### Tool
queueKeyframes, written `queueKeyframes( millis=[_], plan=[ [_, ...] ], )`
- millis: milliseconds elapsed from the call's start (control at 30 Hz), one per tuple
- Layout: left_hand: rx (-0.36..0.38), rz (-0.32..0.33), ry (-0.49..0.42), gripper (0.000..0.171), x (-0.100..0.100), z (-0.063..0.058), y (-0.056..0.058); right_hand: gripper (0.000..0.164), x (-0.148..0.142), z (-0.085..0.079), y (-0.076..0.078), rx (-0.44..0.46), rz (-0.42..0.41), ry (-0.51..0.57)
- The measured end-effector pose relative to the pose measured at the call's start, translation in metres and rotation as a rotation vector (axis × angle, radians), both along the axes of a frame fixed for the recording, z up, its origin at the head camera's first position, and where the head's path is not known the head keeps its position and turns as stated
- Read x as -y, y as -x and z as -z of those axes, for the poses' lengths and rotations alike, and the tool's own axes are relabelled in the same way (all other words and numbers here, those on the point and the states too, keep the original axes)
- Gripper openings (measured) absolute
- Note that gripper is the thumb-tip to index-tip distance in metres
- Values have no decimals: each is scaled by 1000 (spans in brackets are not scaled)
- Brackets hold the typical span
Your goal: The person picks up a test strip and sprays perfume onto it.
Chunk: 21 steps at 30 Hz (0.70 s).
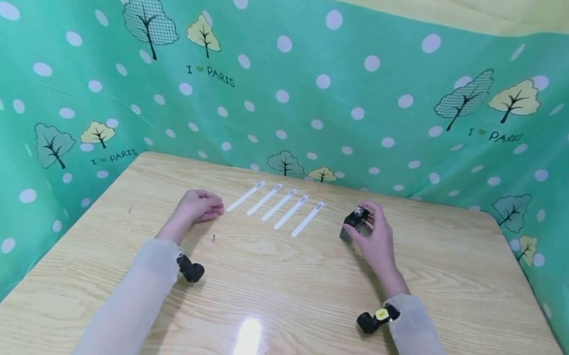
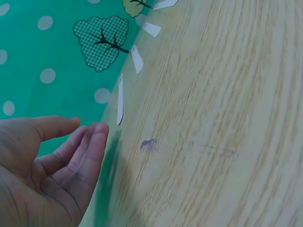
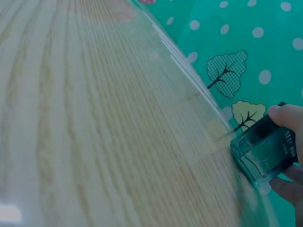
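Observation:
My right hand (image 1: pixel 377 239) grips a dark glass perfume bottle (image 3: pixel 265 151) between thumb and fingers. In the right wrist view the bottle is tilted, and "SEXY MAN" is printed on its side. Several white paper test strips (image 1: pixel 271 212) lie slanted in a row left of the bottle, each with a small dark mark at its far end. My left hand (image 1: pixel 201 206) is beside the leftmost strip (image 1: pixel 244 197). In the left wrist view its fingers are loosely bent, with nothing between them and the thumb.
The wooden table (image 1: pixel 307 308) has a small dark mark (image 2: pixel 149 144) near my left hand. Behind and beside the table hangs a green dotted curtain (image 1: pixel 302 79) with printed trees. Each wrist wears a small black camera (image 1: pixel 192 270).

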<state>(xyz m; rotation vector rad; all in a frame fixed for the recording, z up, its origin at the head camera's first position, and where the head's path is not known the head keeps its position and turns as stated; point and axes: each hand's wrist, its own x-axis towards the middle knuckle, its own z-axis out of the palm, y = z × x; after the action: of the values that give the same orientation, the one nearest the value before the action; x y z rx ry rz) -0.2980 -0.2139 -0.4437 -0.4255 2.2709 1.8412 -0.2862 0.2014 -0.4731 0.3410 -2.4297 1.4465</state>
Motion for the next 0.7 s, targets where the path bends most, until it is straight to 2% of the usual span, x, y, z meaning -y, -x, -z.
queueKeyframes(
  millis=[233,467,600,700],
  plan=[
    [0,-11,4,39,-1,0,1,83,-3,4,3,35,-4,23],
    [-5,-4,6,38,-2,-3,-1,90,-9,4,4,28,-4,-2],
    [-16,8,20,38,-3,-6,0,89,-15,1,4,12,-1,-3],
    [-40,16,41,39,-5,-11,0,81,-18,-7,4,-4,-11,23]
  ],
)
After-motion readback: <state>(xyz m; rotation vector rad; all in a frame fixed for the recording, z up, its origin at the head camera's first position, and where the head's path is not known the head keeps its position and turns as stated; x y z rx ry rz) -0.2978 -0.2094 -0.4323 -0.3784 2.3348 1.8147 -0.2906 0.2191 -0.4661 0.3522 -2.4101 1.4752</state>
